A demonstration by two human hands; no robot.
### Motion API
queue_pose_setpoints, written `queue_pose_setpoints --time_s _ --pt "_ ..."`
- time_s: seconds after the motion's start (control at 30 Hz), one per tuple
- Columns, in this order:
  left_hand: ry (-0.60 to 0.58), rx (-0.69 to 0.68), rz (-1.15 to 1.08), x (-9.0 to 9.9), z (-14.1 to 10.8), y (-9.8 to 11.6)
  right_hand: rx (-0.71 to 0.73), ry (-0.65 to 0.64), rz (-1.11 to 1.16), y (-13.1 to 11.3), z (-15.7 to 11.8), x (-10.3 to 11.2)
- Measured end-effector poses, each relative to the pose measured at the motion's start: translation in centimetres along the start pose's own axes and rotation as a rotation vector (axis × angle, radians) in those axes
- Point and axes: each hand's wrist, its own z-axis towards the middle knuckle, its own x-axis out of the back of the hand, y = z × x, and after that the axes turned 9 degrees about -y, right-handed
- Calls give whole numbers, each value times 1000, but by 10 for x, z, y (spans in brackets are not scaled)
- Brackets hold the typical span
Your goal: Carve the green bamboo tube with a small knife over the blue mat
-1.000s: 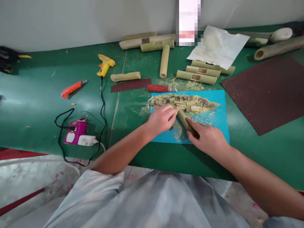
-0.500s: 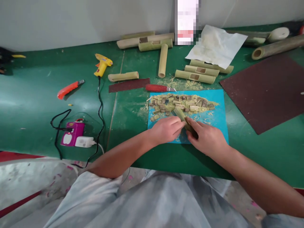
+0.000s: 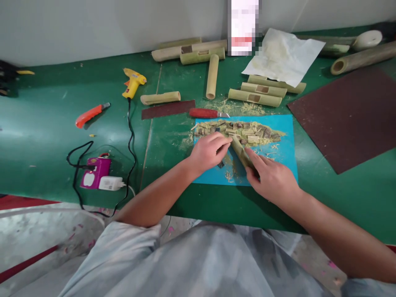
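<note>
Green tabletop (image 3: pixel 43 156) below a grey wall (image 3: pixel 93 29) — right hand (image 3: pixel 274 177) gripping a bamboo tube (image 3: pixel 240 152); left hand (image 3: pixel 206 152) curled, contents unclear.

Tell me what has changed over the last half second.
The bare left hand has moved forward, away from the body, and slightly left, to beside the far end of the pale green bamboo tube; whether its fingers hold anything is unclear. The bare right hand still grips the tube's near part. The red-handled metal knife and yellow glue gun stayed put.
</note>
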Motion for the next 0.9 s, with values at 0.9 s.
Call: queue_pose_setpoints --time_s 0.9 --pt "-57 -47 -5 -7 -5 9 25 -107 115 6 5 -5"
